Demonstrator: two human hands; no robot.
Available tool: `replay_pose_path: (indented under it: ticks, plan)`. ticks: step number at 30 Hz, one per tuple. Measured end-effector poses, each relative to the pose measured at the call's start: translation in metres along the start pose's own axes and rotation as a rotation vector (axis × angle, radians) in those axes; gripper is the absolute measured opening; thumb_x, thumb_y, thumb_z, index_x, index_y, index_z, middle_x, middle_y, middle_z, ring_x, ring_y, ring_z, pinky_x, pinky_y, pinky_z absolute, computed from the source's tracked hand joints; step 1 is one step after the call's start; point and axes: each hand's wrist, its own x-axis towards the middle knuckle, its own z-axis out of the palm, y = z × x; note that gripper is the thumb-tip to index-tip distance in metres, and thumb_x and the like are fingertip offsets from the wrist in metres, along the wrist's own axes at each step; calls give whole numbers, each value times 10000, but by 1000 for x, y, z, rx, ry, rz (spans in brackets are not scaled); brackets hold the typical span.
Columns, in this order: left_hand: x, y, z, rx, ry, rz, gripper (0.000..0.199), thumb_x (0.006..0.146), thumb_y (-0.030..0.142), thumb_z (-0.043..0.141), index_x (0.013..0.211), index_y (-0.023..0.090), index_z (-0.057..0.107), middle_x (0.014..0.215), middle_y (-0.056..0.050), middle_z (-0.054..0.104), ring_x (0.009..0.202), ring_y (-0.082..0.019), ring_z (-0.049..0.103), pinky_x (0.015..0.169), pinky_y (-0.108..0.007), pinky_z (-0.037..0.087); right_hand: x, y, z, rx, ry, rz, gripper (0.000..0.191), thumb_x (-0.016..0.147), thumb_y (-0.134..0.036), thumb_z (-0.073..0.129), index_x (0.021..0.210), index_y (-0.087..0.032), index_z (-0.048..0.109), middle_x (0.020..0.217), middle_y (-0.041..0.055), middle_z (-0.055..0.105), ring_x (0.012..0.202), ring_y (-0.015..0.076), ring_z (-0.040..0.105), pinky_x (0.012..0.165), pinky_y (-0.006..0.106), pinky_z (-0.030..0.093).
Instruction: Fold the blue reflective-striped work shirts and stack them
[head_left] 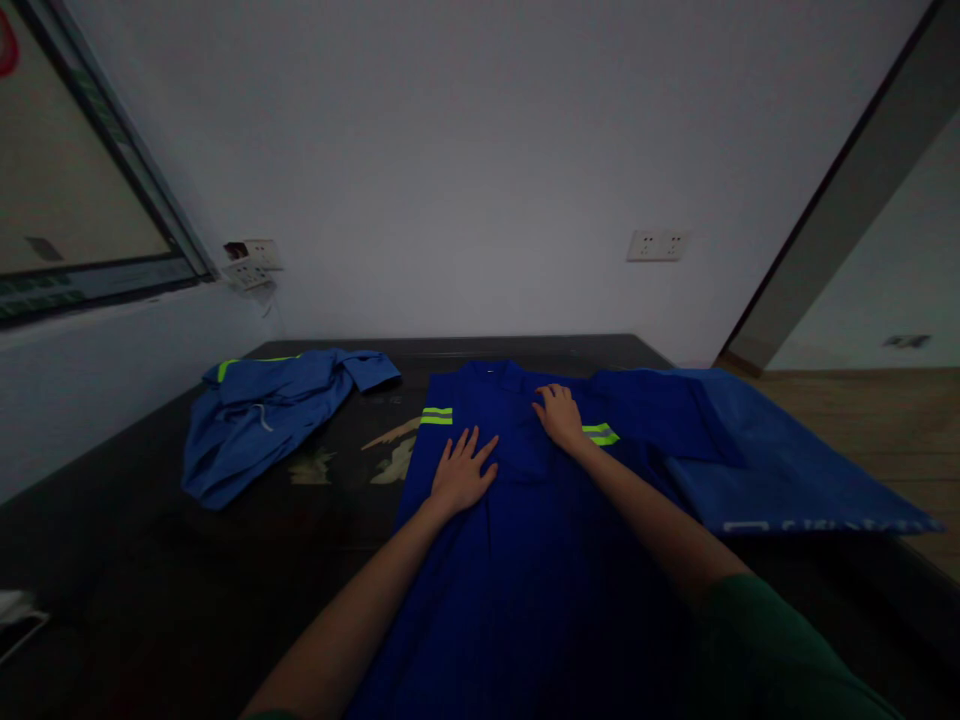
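A dark blue work shirt with yellow-green reflective bands lies spread on the dark table, its collar toward the wall. My left hand rests on its left chest with fingers spread, just below the left reflective band. Higher up on the other side, my right hand touches the cloth with bent fingers that stand apart, close to the right reflective band. Neither hand appears to grip the cloth. The shirt's right sleeve stretches out to the right, while no left sleeve shows.
A crumpled lighter blue garment lies at the left of the table. Under the right sleeve is a blue sheet or bag with white print, reaching past the table edge. Wall sockets sit behind, and a white object lies at the near left.
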Motion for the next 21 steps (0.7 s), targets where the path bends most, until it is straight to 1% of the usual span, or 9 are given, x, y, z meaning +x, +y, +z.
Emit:
replay_pose_path:
  ticks: [2,5,7,10,12,14,17,19,21]
  plan:
    - [6,-7,1,-40,37,-48,508,966,460,362,1460,343,339,1551,-52,313,1442,-266,233,1148,-514,223,-19,-17,-4,74,-6,-138,352,940,-302,495,1259,-169,563,1339,130,511,1258,257,420,992,372,414]
    - [22,-23,-1,-47,95,-154,468,989,309,298,1436,209,394,1529,-100,348,1426,-220,282,1144,-413,285,-46,-43,-4,160,-90,-303,403,943,-315,495,1300,-136,551,1365,138,517,1287,247,427,1056,373,371]
    - [37,-37,-3,-9,105,-193,479,961,222,331,1425,129,401,1531,-136,332,1437,-226,250,1158,-395,257,-62,-56,0,186,-167,-356,442,957,-352,467,1340,-140,526,1414,140,485,1328,252,403,1093,404,335]
    - [64,-55,-3,48,84,-239,527,926,225,403,1421,48,388,1527,-197,310,1445,-283,212,1169,-429,208,-78,-64,6,173,-263,-375,478,977,-405,404,1395,-184,478,1486,123,406,1386,275,335,1126,489,268]
    - [86,-65,-2,76,68,-278,548,934,286,401,1422,38,385,1519,-216,314,1437,-307,228,1161,-457,210,-84,-64,9,158,-283,-374,492,983,-424,380,1418,-206,451,1512,108,367,1406,280,299,1138,510,233]
    - [109,-75,-1,94,56,-316,563,945,340,369,1435,62,375,1519,-210,315,1431,-315,245,1149,-485,225,-87,-62,10,160,-278,-370,500,984,-436,369,1430,-219,435,1523,94,348,1417,273,278,1144,502,224]
    - [140,-90,-1,111,49,-372,572,950,373,328,1452,99,365,1530,-189,300,1436,-310,234,1144,-504,220,-86,-61,11,173,-271,-367,498,984,-445,359,1428,-233,436,1525,85,346,1420,262,273,1146,500,224]
    - [155,-100,-2,117,45,-407,576,948,394,318,1454,127,377,1542,-171,283,1443,-306,213,1149,-507,204,-86,-61,12,177,-265,-369,498,983,-447,358,1425,-233,440,1522,88,351,1418,262,279,1147,504,219]
    - [164,-109,0,117,38,-443,583,941,432,319,1455,166,390,1553,-150,266,1446,-312,194,1151,-517,190,-85,-61,15,180,-256,-370,498,981,-448,362,1424,-234,442,1520,90,355,1415,267,285,1147,507,216]
